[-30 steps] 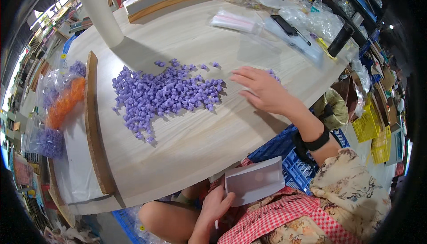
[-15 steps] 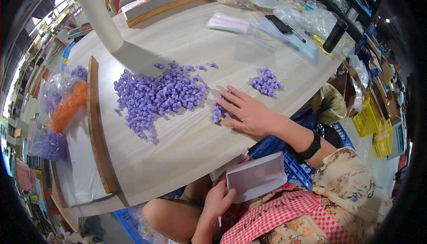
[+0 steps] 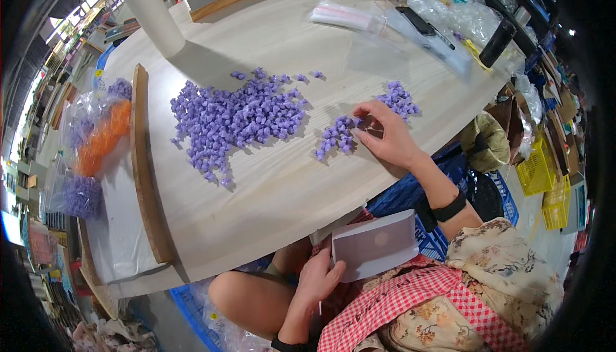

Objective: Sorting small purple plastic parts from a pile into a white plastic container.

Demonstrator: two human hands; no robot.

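While the right hand [image 3: 385, 137] lies flat on the table [image 3: 269, 191] with its fingers spread, it rests on a little clump of purple bits [image 3: 335, 137]. It is not gripping anything; the fingers just press and rake. The clump sits just right of the big pile [image 3: 237, 118] of the same purple bits, and a second small bunch [image 3: 399, 98] lies past the fingertips, farther from the pile. The bits look tiny, light and dry, so I think they will slide and scatter with a soft push. They seem too small to pinch one by one quickly, so sweeping a few with flat fingers looks like the best way to move them. The left hand [image 3: 317, 281] is down below the table edge, well away from the pile, and it grips a white envelope [image 3: 375, 244] by its lower left corner. Left of the pile lies a long wooden strip [image 3: 146, 166], and past that are bags [image 3: 96, 137] of orange and purple bits. Half a second ago the hand was a bit closer to the pile, with the clump under its fingers; now the hand has slid away from the pile and the clump shows more clearly. The envelope has hardly moved.
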